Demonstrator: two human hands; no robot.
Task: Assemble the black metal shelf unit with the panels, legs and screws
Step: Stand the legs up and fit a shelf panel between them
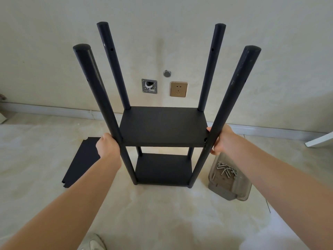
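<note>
The shelf unit [162,141] stands upright on the floor between the two hands, with a lower panel [163,168] and a middle panel [162,126] already seated among its four legs. The left hand [107,146] curls round the near left leg [100,101] at the level of the middle panel; the right hand [220,139] wraps the near right leg [228,109] at the same height. A loose panel [81,161] lies flat on the floor just outside the left hand, and a clear tray [232,192] of screws [226,170] sits below the right hand. The step appears to be steadying or squaring the frame: keep both grips level and the legs vertical, so the upper holes line up for the remaining panel.
</note>
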